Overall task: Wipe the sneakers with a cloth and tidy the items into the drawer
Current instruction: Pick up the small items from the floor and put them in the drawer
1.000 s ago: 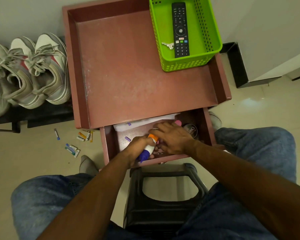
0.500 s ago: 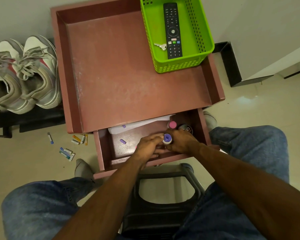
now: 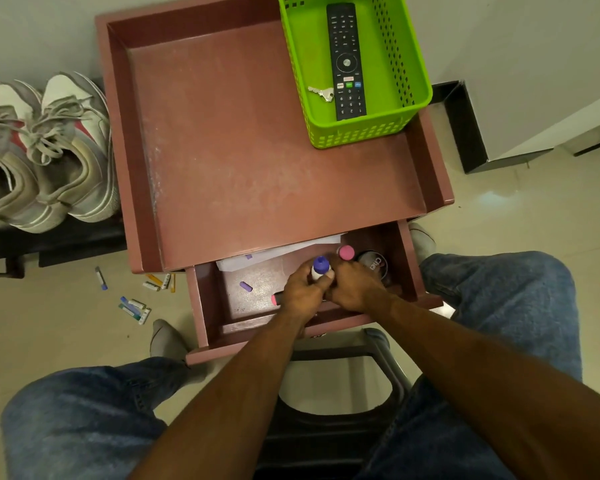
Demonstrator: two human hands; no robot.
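The reddish-brown side table's drawer (image 3: 201, 306) stands pulled open. Inside it my left hand (image 3: 302, 292) grips a small white bottle with a purple cap (image 3: 321, 266), held upright. My right hand (image 3: 355, 289) lies close against the left hand and the bottle with curled fingers; what they hold is hidden. In the drawer are also a pink-capped item (image 3: 346, 252), a round dark tin (image 3: 374, 265), white paper (image 3: 274, 254), a loose purple cap (image 3: 246, 286) and a pink-tipped marker (image 3: 276, 299). Grey-white sneakers (image 3: 66, 150) sit on a low rack at the left.
A green basket (image 3: 361, 136) on the table top holds a black remote (image 3: 346, 60) and a key (image 3: 323, 93). Several small tubes (image 3: 136, 306) lie scattered on the floor left of the drawer. A black stool (image 3: 388, 358) stands between my knees.
The bottle, tilted in my left hand a second ago, now stands upright with its purple cap up. My right hand has closed in against it.
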